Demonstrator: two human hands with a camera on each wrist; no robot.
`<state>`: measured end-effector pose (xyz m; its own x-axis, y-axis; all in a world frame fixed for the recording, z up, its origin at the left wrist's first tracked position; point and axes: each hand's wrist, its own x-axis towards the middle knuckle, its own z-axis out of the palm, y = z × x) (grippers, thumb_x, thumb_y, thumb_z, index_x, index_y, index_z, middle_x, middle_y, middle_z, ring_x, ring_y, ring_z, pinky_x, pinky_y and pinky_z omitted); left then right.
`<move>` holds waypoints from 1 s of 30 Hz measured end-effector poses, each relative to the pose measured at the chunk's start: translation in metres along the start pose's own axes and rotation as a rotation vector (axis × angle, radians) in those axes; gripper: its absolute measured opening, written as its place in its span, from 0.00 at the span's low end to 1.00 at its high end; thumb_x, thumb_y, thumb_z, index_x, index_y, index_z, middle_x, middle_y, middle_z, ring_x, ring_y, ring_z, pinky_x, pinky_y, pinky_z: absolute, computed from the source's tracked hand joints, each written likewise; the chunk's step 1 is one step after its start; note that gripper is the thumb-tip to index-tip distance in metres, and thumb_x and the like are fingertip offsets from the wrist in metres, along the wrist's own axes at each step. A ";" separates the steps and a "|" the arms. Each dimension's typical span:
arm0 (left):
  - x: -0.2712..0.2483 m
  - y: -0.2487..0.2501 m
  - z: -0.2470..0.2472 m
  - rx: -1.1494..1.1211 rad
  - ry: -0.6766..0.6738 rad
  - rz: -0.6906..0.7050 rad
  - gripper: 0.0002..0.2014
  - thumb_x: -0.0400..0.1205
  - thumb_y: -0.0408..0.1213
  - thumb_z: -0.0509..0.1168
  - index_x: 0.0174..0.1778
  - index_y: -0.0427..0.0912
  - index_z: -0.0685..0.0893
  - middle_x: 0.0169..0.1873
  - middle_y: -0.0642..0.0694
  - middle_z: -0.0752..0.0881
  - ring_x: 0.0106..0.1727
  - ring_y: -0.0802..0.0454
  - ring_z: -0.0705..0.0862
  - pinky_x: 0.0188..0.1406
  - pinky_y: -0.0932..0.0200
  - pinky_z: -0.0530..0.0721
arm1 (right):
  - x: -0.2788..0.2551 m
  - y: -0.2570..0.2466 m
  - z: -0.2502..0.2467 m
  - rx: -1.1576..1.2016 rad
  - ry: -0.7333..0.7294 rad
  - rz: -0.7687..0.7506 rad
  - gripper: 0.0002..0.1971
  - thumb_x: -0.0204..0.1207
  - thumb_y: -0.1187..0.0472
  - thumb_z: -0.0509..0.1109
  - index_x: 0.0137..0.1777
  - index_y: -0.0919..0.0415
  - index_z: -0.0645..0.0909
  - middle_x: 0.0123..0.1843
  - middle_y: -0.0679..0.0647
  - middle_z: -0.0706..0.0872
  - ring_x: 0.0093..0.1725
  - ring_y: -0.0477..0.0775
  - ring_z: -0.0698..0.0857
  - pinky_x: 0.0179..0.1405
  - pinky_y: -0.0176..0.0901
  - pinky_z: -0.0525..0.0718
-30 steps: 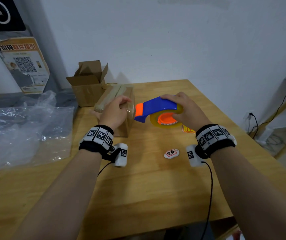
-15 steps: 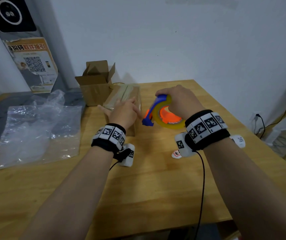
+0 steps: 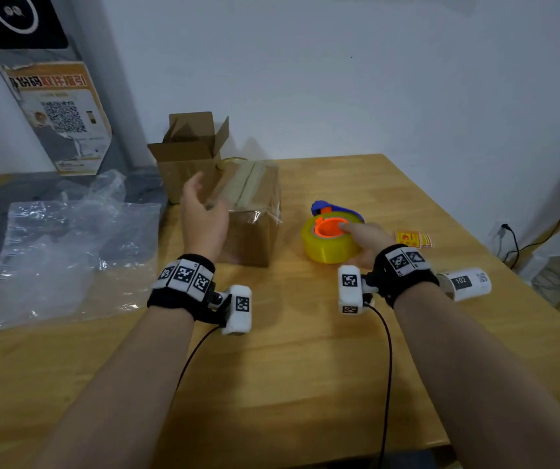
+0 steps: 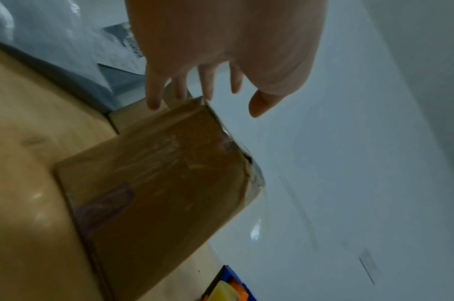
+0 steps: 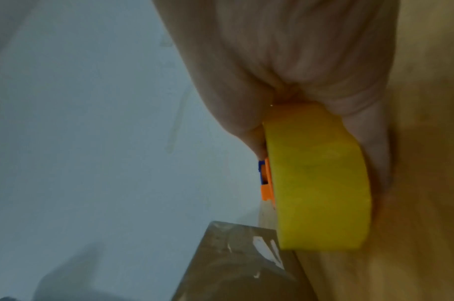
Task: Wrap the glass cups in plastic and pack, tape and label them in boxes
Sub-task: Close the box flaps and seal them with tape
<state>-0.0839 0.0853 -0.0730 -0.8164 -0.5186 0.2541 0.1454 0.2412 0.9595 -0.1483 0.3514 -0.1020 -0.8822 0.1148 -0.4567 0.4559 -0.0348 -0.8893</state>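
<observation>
A closed cardboard box (image 3: 253,228) with clear tape over its top seam stands mid-table; in the left wrist view the box (image 4: 156,183) fills the centre. My left hand (image 3: 204,214) hovers at its upper left edge with fingers (image 4: 154,89) straight and spread, holding nothing; whether they touch the box I cannot tell. To the right, a tape dispenser (image 3: 331,240) with a yellow roll, orange core and blue handle lies flat on the table. My right hand (image 3: 363,240) grips it, thumb on the core, fingers under the roll (image 5: 316,179).
An open empty-looking cardboard box (image 3: 187,154) stands behind the taped one. Clear plastic bags (image 3: 62,252) lie at the left. Red-and-yellow stickers (image 3: 414,239) lie just right of the dispenser. The table's right edge (image 3: 495,265) is near, with cables beyond.
My right hand has carried the tape dispenser away from the box and laid it flat on the table. My left hand has lifted off the box top and spread its fingers.
</observation>
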 end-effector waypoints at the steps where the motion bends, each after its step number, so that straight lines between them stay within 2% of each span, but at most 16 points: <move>1: 0.002 -0.004 -0.004 -0.038 -0.024 -0.099 0.30 0.88 0.39 0.66 0.86 0.55 0.66 0.82 0.50 0.73 0.76 0.53 0.74 0.68 0.61 0.77 | 0.000 0.002 0.005 0.020 0.002 -0.004 0.27 0.85 0.58 0.74 0.81 0.63 0.71 0.73 0.66 0.79 0.70 0.76 0.82 0.51 0.76 0.87; 4: 0.004 -0.013 -0.012 -0.081 -0.076 -0.262 0.32 0.89 0.50 0.65 0.88 0.54 0.63 0.81 0.46 0.74 0.77 0.45 0.77 0.75 0.42 0.79 | 0.005 0.000 0.019 0.011 0.003 -0.048 0.29 0.83 0.56 0.76 0.81 0.59 0.71 0.72 0.64 0.79 0.71 0.75 0.81 0.56 0.75 0.87; 6: 0.005 -0.016 -0.013 -0.067 -0.096 -0.270 0.31 0.88 0.54 0.64 0.87 0.54 0.64 0.79 0.47 0.76 0.75 0.45 0.78 0.75 0.39 0.79 | 0.051 0.006 0.018 -0.090 0.034 -0.079 0.46 0.66 0.46 0.86 0.82 0.56 0.69 0.74 0.63 0.79 0.68 0.73 0.83 0.58 0.76 0.88; 7: 0.006 -0.017 -0.012 -0.064 -0.109 -0.272 0.31 0.88 0.55 0.64 0.87 0.54 0.65 0.78 0.47 0.77 0.75 0.45 0.78 0.73 0.39 0.80 | 0.067 0.006 0.018 -0.145 0.076 -0.091 0.55 0.54 0.41 0.87 0.82 0.54 0.68 0.74 0.63 0.79 0.67 0.72 0.83 0.59 0.74 0.87; 8: 0.006 -0.018 -0.011 -0.057 -0.126 -0.277 0.30 0.88 0.56 0.63 0.86 0.55 0.65 0.77 0.47 0.77 0.74 0.45 0.79 0.70 0.40 0.81 | 0.066 0.000 0.021 -0.180 0.097 -0.087 0.59 0.48 0.38 0.86 0.82 0.54 0.68 0.75 0.61 0.77 0.68 0.70 0.81 0.62 0.70 0.86; 9: 0.006 -0.018 -0.009 -0.044 -0.148 -0.288 0.30 0.88 0.57 0.62 0.86 0.56 0.65 0.78 0.47 0.77 0.74 0.44 0.79 0.65 0.42 0.83 | 0.053 -0.006 0.023 -0.219 0.126 -0.098 0.57 0.51 0.38 0.84 0.82 0.57 0.68 0.76 0.60 0.75 0.71 0.69 0.79 0.65 0.63 0.83; 11: 0.005 -0.019 -0.008 0.000 -0.197 -0.308 0.32 0.87 0.62 0.60 0.87 0.57 0.63 0.79 0.48 0.75 0.74 0.42 0.79 0.55 0.47 0.82 | 0.001 -0.022 0.035 -0.351 0.176 -0.128 0.44 0.71 0.42 0.77 0.83 0.62 0.68 0.79 0.60 0.67 0.77 0.69 0.71 0.62 0.56 0.76; 13: 0.005 -0.020 -0.006 0.026 -0.230 -0.308 0.34 0.86 0.64 0.60 0.87 0.57 0.62 0.80 0.48 0.75 0.75 0.42 0.78 0.60 0.44 0.81 | -0.007 -0.029 0.037 -0.479 0.210 -0.196 0.39 0.80 0.40 0.70 0.85 0.61 0.66 0.87 0.62 0.56 0.84 0.71 0.60 0.68 0.62 0.72; 15: 0.005 -0.018 -0.002 0.029 -0.244 -0.306 0.35 0.86 0.64 0.61 0.87 0.55 0.62 0.76 0.50 0.76 0.73 0.45 0.78 0.65 0.43 0.81 | -0.021 -0.035 0.045 -0.481 0.208 -0.364 0.39 0.79 0.35 0.67 0.85 0.56 0.68 0.90 0.59 0.57 0.87 0.68 0.57 0.80 0.64 0.68; 17: 0.007 -0.015 0.000 0.009 -0.246 -0.303 0.35 0.86 0.62 0.64 0.87 0.55 0.62 0.68 0.53 0.75 0.69 0.48 0.77 0.62 0.45 0.81 | -0.031 -0.038 0.058 -0.341 0.076 -0.485 0.42 0.76 0.31 0.70 0.85 0.54 0.72 0.86 0.56 0.70 0.85 0.61 0.68 0.82 0.62 0.70; 19: 0.010 -0.011 0.002 -0.002 -0.246 -0.298 0.38 0.85 0.60 0.67 0.87 0.55 0.60 0.64 0.54 0.74 0.66 0.49 0.77 0.57 0.44 0.83 | -0.034 -0.036 0.072 -0.236 -0.048 -0.481 0.42 0.76 0.32 0.74 0.85 0.52 0.71 0.82 0.54 0.76 0.79 0.57 0.76 0.77 0.57 0.76; 21: 0.011 -0.007 0.005 -0.005 -0.269 -0.316 0.41 0.83 0.59 0.70 0.87 0.56 0.57 0.63 0.54 0.74 0.64 0.50 0.76 0.53 0.43 0.86 | -0.035 -0.034 0.085 -0.230 -0.124 -0.454 0.45 0.74 0.32 0.76 0.87 0.50 0.67 0.80 0.52 0.77 0.75 0.56 0.79 0.71 0.55 0.79; 24: 0.012 -0.006 0.013 -0.006 -0.318 -0.356 0.45 0.81 0.60 0.72 0.89 0.57 0.54 0.65 0.55 0.73 0.65 0.51 0.75 0.59 0.36 0.87 | -0.025 -0.027 0.097 -0.252 -0.142 -0.470 0.54 0.66 0.32 0.81 0.88 0.52 0.62 0.77 0.53 0.80 0.70 0.55 0.84 0.70 0.56 0.84; 26: 0.014 -0.008 0.018 0.014 -0.330 -0.359 0.50 0.78 0.61 0.75 0.89 0.57 0.52 0.68 0.55 0.75 0.65 0.50 0.78 0.62 0.36 0.86 | -0.019 -0.024 0.100 -0.297 -0.119 -0.503 0.53 0.68 0.36 0.83 0.88 0.55 0.62 0.71 0.50 0.82 0.67 0.53 0.85 0.67 0.53 0.87; 28: 0.016 -0.011 0.024 0.010 -0.316 -0.350 0.50 0.78 0.58 0.76 0.90 0.54 0.53 0.70 0.52 0.78 0.64 0.50 0.81 0.60 0.42 0.86 | -0.016 -0.022 0.101 -0.339 -0.094 -0.542 0.47 0.69 0.38 0.83 0.84 0.57 0.70 0.64 0.47 0.85 0.61 0.49 0.88 0.61 0.50 0.90; 30: 0.017 -0.013 0.026 -0.010 -0.295 -0.345 0.44 0.79 0.55 0.76 0.87 0.49 0.62 0.67 0.53 0.82 0.61 0.52 0.84 0.53 0.48 0.87 | -0.012 -0.020 0.104 -0.326 -0.091 -0.579 0.39 0.67 0.39 0.84 0.75 0.57 0.80 0.60 0.47 0.90 0.55 0.47 0.91 0.56 0.51 0.92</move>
<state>-0.1145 0.0946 -0.0848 -0.9421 -0.3113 -0.1243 -0.1584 0.0867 0.9836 -0.1592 0.2474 -0.0816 -0.9950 -0.0602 0.0796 -0.0945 0.3108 -0.9458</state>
